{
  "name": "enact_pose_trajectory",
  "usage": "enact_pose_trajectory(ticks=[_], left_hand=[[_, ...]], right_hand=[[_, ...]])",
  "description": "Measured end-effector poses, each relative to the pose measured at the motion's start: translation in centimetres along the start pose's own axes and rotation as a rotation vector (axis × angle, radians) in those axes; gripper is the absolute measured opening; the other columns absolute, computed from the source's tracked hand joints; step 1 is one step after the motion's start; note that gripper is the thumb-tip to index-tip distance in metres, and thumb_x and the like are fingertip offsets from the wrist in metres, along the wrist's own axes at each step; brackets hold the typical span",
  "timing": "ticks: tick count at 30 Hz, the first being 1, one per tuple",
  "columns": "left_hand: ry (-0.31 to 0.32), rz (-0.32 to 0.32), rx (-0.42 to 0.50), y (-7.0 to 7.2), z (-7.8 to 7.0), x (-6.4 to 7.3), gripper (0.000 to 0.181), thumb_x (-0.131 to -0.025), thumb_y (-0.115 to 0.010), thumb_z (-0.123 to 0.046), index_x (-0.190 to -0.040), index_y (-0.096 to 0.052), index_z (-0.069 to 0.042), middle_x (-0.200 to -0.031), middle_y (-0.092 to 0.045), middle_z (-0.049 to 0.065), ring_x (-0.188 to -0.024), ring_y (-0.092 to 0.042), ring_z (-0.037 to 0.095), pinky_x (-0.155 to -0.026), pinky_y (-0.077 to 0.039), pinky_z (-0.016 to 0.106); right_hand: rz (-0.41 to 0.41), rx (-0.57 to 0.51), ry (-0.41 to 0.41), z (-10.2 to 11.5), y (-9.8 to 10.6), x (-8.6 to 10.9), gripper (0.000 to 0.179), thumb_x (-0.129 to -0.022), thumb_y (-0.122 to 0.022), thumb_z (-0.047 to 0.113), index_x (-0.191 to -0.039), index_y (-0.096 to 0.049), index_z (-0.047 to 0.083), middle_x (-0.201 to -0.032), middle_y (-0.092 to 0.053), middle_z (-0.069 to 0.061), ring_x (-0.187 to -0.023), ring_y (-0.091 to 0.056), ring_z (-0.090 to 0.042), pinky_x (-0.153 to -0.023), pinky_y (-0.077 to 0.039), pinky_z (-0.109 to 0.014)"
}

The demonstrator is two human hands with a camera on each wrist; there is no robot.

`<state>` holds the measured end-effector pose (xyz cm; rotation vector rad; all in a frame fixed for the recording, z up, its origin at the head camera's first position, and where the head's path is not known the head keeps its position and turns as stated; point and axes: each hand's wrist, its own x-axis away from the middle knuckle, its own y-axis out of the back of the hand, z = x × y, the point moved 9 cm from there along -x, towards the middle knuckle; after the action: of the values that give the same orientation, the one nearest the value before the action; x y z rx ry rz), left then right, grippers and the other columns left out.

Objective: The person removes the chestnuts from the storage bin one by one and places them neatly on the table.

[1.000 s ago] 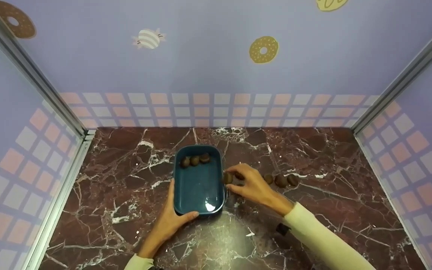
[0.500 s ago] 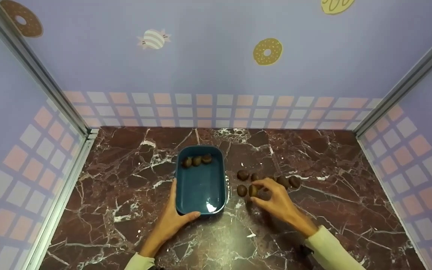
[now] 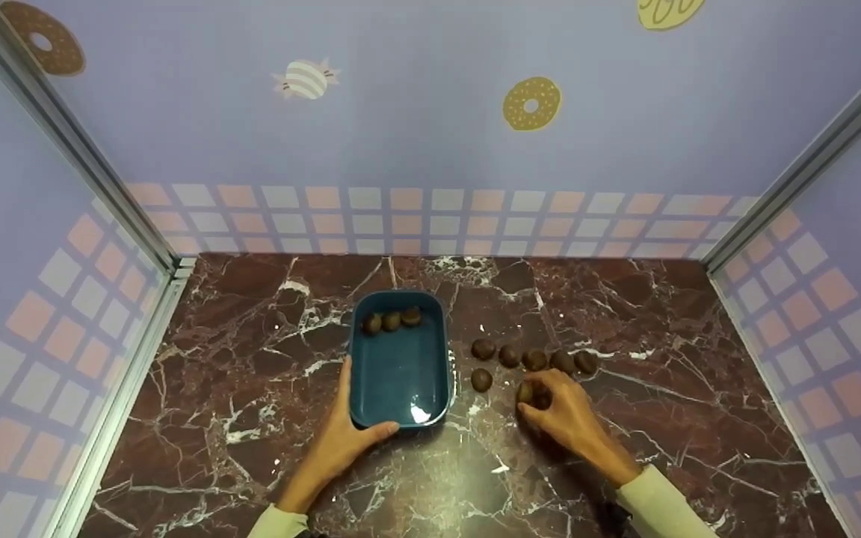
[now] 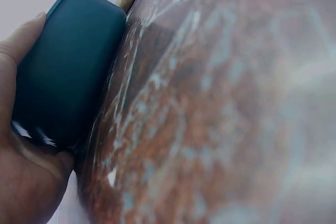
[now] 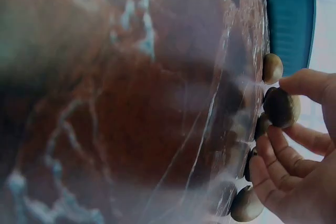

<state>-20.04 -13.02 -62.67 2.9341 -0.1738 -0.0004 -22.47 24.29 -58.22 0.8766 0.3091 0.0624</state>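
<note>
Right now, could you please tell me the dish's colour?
The dish is dark teal, clearest in the head view.

In the head view, a lilac back wall (image 3: 430,142) spans twelve o'clock, printed with a brown doughnut (image 3: 63,46) at ten, a striped sweet (image 3: 306,79) at eleven and a golden doughnut (image 3: 549,104) at one; a white-veined marble tabletop (image 3: 430,482) spreads across six o'clock.

The left hand (image 3: 341,439) spreads its thumb (image 3: 379,431) wide; the right hand (image 3: 566,409) pinches with bent fingers (image 5: 292,162).
</note>
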Motion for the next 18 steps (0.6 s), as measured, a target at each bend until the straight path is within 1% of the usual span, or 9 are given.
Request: enact_pose_trajectory(ticks=[3, 9, 13, 18], left_hand=[[-0.005, 0.003, -0.007, 0.0, -0.2, 0.0, 0.138, -0.084, -0.1, -0.024, -0.179, 0.0, -0.016, -0.184, -0.008, 0.019, -0.167, -0.016, 0.043, -0.129, -0.019, 0.066], [0.004, 0.013, -0.005, -0.1, -0.3, 0.1, 0.136, -0.086, -0.098, -0.022, -0.179, 0.002, -0.016, -0.184, -0.003, 0.017, -0.168, -0.009, 0.042, -0.13, -0.017, 0.068], [0.003, 0.01, -0.007, 0.0, -0.3, 0.1, 0.137, -0.086, -0.098, -0.023, -0.179, 0.001, -0.016, -0.185, -0.003, 0.017, -0.168, -0.009, 0.041, -0.13, -0.017, 0.067], [-0.004, 0.001, -0.01, 0.0, -0.3, 0.1, 0.137, -0.085, -0.099, -0.022, -0.179, 0.001, -0.017, -0.184, -0.004, 0.017, -0.168, -0.011, 0.041, -0.131, -0.017, 0.065]], right_hand=[[0.008, 0.061, -0.02, 0.1, -0.1, -0.2, 0.039, -0.08, -0.096, 0.012, -0.115, -0.079, 0.008, -0.109, -0.073, -0.006, -0.1, -0.069, -0.026, -0.092, -0.059, -0.051], [0.005, 0.147, 0.014, 0.9, -0.6, -0.9, 0.035, -0.079, -0.095, 0.014, -0.109, -0.079, 0.008, -0.105, -0.07, -0.006, -0.095, -0.066, -0.026, -0.085, -0.06, -0.05], [0.004, 0.16, 0.023, 1.0, -1.1, -1.3, 0.032, -0.079, -0.094, 0.014, -0.108, -0.079, 0.009, -0.103, -0.068, -0.006, -0.094, -0.066, -0.027, -0.083, -0.06, -0.05], [-0.011, 0.128, 0.016, 0.9, -1.4, -1.6, 0.029, -0.08, -0.093, 0.014, -0.104, -0.078, 0.008, -0.105, -0.069, -0.007, -0.096, -0.067, -0.03, -0.085, -0.06, -0.052]])
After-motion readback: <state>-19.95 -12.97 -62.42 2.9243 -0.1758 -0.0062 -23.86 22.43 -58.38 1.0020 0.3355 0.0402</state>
